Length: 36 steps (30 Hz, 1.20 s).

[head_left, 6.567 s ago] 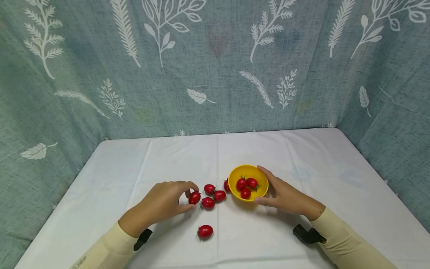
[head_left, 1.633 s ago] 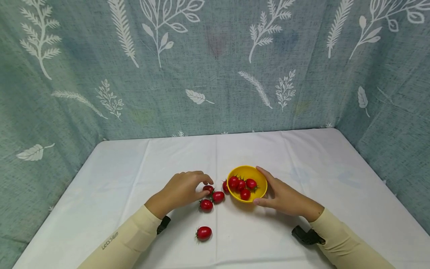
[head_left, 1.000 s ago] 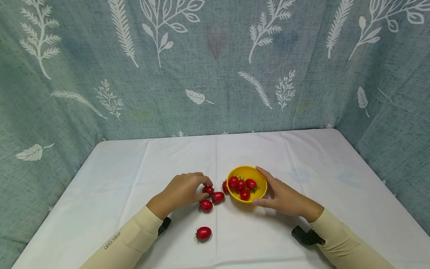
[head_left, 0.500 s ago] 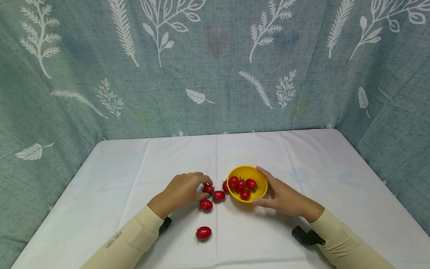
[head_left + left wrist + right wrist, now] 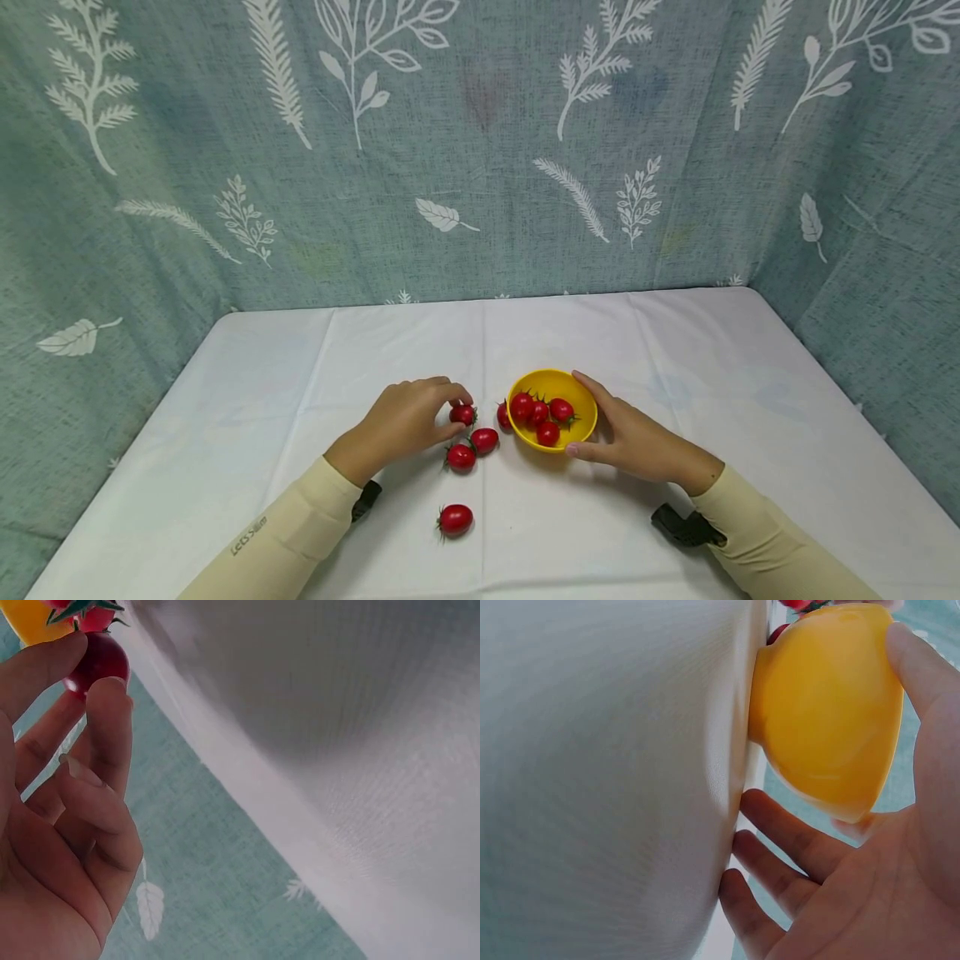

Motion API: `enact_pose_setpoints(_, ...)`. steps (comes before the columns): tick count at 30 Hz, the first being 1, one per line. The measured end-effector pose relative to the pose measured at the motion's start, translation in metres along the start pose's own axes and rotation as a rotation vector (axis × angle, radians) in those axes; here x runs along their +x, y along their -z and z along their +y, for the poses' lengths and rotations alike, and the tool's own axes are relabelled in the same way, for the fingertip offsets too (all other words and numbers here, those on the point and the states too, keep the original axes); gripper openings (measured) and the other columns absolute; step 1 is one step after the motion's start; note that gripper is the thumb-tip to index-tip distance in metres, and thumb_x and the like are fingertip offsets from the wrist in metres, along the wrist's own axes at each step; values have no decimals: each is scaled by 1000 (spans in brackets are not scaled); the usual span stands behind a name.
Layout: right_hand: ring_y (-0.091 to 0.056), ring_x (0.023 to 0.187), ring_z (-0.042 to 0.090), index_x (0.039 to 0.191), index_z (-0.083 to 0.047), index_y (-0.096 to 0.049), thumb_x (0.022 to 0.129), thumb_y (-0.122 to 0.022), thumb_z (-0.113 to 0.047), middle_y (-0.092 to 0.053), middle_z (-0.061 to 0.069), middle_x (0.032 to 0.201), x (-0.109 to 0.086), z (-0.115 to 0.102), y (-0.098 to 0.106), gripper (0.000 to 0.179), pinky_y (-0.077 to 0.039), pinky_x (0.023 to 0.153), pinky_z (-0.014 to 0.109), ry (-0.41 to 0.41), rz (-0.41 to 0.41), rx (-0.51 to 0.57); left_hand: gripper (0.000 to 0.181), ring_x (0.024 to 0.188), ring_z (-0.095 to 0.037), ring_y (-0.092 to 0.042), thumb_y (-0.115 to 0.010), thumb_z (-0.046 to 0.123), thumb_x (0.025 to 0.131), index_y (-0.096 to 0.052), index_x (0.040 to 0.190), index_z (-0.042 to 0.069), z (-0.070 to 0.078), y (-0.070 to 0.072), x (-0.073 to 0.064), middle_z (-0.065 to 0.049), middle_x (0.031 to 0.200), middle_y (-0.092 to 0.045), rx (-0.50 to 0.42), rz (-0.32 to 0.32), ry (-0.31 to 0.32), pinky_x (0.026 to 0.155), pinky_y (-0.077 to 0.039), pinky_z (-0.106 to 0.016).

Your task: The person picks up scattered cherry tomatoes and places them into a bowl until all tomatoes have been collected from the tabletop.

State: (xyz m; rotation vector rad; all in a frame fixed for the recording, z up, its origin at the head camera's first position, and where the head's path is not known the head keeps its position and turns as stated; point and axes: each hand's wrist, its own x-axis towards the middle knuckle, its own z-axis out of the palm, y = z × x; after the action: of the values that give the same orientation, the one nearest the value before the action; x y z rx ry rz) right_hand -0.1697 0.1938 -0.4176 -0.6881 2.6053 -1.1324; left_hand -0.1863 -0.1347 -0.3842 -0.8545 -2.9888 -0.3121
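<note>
Between thumb and fingertips, my left hand (image 5: pixel 408 423) pinches a cherry tomato (image 5: pixel 462 415); the left wrist view shows this tomato (image 5: pixel 99 664) dark red and glossy. My right hand (image 5: pixel 637 433) steadies a yellow bowl (image 5: pixel 553 382), thumb at its near rim and index finger at its far rim. In the right wrist view the bowl (image 5: pixel 832 712) stands upright on its foot, and the other fingers (image 5: pixel 799 844) reach down to the cloth. Several cherry tomatoes (image 5: pixel 547 434) with green stems lie inside the bowl.
Near the left hand, two cherry tomatoes (image 5: pixel 461 457) lie close together. One more tomato (image 5: pixel 504 415) sits against the bowl's left side, partly hidden, and a single tomato (image 5: pixel 455 521) lies nearer the front. White cloth (image 5: pixel 405 350) covers the table, with a green leaf-patterned curtain (image 5: pixel 480 208) behind.
A tomato pinched earlier by the left hand now lies in the bowl. The left hand has since gripped another and shifted it slightly away from its neighbours. The right hand keeps its place on the bowl.
</note>
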Motion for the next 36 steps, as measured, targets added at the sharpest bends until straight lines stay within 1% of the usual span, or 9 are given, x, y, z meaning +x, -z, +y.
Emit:
enact_pose_setpoints(6,-26,151,40,161,-15,-14,87,-74,-49,-25,16,164,0,0,0,101,-22,119,61,0,0,5,24,67,-4,-54,-82,30,82,-73,104,26,3,3,1,13,94,-69,2,25,7,60,-46,-27)
enact_pose_setpoints(12,-26,151,39,160,-13,-14,87,-74,-49,-26,16,164,0,0,0,102,-22,119,61,4,5,2,27,71,-6,-58,-82,33,83,-72,107,27,11,8,3,12,95,-69,9,51,44,59,-46,-26)
enact_pose_setpoints(16,-26,151,39,160,-13,-14,87,-74,-49,-25,16,164,0,-1,0,102,-22,119,61,1,2,4,28,73,-6,-60,-82,33,83,-72,108,27,16,10,4,12,96,-69,12,76,46,59,-46,-25)
enact_pose_setpoints(25,-26,151,40,161,-13,-13,87,-75,-48,-25,16,164,0,-1,0,102,-22,119,62,-6,-4,9,31,70,-5,-60,-82,33,83,-71,111,26,32,14,9,10,98,-70,20,146,8,57,-46,-22)
enact_pose_setpoints(30,-28,150,40,160,-12,-14,86,-74,-49,-27,17,163,0,0,0,102,-22,118,61,2,4,5,34,69,-5,-59,-82,34,82,-70,113,26,40,13,12,9,98,-70,10,187,-31,56,-45,-20)
enact_pose_setpoints(36,-29,149,40,160,-11,-15,87,-74,-49,-28,18,163,-1,0,0,102,-23,118,62,12,7,5,34,67,-6,-59,-82,35,83,-70,113,25,49,12,17,8,100,-70,-20,212,-81,55,-45,-19)
